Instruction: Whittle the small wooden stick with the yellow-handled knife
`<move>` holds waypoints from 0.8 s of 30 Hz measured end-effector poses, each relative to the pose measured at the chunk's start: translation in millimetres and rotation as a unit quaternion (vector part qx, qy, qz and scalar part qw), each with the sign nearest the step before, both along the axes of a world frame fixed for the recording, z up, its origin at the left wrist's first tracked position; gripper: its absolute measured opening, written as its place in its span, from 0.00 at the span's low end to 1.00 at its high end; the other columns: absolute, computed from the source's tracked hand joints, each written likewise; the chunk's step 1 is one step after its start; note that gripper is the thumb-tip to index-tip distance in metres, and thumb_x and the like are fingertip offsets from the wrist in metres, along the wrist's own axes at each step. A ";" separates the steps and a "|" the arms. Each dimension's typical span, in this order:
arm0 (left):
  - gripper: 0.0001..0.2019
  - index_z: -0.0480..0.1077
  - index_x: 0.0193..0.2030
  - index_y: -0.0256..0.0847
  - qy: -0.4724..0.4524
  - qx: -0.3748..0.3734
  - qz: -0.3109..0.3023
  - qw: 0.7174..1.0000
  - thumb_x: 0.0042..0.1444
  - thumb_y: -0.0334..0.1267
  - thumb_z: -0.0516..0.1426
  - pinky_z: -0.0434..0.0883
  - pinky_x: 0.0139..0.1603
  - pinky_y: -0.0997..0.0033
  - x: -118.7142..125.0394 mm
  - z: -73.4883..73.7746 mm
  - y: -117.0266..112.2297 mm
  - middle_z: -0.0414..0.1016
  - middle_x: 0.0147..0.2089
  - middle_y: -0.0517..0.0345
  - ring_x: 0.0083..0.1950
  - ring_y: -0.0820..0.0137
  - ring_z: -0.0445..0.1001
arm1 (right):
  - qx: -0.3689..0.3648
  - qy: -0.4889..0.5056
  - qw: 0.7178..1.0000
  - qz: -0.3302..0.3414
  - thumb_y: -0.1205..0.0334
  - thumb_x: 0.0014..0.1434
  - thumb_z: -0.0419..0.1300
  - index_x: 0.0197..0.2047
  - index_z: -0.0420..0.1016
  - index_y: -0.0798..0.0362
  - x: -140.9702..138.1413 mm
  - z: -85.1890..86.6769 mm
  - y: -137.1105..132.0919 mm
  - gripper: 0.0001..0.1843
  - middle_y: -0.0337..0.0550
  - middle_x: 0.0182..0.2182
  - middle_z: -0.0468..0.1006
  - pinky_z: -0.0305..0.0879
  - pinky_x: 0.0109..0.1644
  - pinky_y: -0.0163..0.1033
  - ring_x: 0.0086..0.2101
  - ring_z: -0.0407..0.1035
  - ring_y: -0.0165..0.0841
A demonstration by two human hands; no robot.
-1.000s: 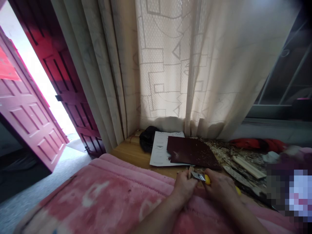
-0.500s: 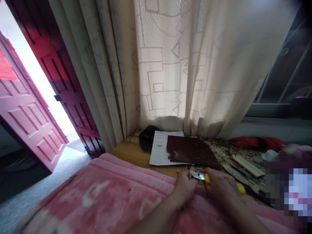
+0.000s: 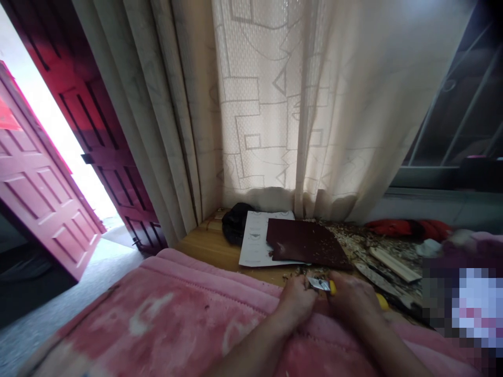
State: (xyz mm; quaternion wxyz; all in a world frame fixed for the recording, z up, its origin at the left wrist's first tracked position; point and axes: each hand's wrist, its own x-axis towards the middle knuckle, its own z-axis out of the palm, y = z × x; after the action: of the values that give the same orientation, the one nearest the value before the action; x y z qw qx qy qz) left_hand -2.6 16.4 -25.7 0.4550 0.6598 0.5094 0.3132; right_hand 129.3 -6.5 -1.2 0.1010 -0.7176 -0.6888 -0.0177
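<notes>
My right hand [image 3: 353,303] is closed round a yellow-handled knife [image 3: 329,286], whose metal blade points left toward my left hand. My left hand [image 3: 295,301] is closed on a small piece of wood [image 3: 305,276] that pokes up just above its fingers. Both hands rest together on a pink blanket [image 3: 184,319] over my lap, at the near edge of a wooden table [image 3: 208,246]. Most of the wood piece is hidden by my fingers.
On the table lie a dark red sheet [image 3: 306,243] over a white paper [image 3: 257,241], a black bundle [image 3: 234,222], wood shavings [image 3: 361,246], wooden strips [image 3: 393,264] and a red cloth [image 3: 408,229]. A cream curtain [image 3: 294,104] hangs behind. A red door [image 3: 43,188] stands open left.
The view has shifted slightly. My hands stay together, with the knife blade against the wood piece; small movements only.
</notes>
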 end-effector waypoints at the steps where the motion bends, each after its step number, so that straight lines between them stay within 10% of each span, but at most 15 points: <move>1: 0.08 0.67 0.28 0.38 0.005 0.003 0.001 1.000 0.41 0.33 0.49 0.58 0.28 0.78 0.1 -0.7 0.3 0.69 0.28 0.61 0.30 0.73 0.63 | -0.001 -0.001 1.000 -0.002 0.55 0.47 0.49 0.29 0.67 0.51 0.2 -0.5 0.5 0.10 0.45 0.27 0.73 0.51 0.32 0.36 0.31 0.66 0.34; 24: 0.11 0.67 0.31 0.36 -0.051 -0.073 -0.047 0.995 0.39 0.35 0.50 0.58 0.28 0.78 2.8 17.1 -10.4 0.67 0.28 0.62 0.30 0.73 0.62 | -0.048 0.008 0.995 -0.093 0.58 0.44 0.48 0.28 0.67 0.52 23.2 -6.7 17.2 0.11 0.47 0.27 0.73 0.53 0.30 0.38 0.30 0.66 0.38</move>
State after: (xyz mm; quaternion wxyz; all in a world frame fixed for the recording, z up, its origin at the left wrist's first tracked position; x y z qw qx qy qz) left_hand 0.2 6.0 -8.6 0.5415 0.6315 0.4752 0.2866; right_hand 152.5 10.7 -7.9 0.0699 -0.7826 -0.6185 0.0115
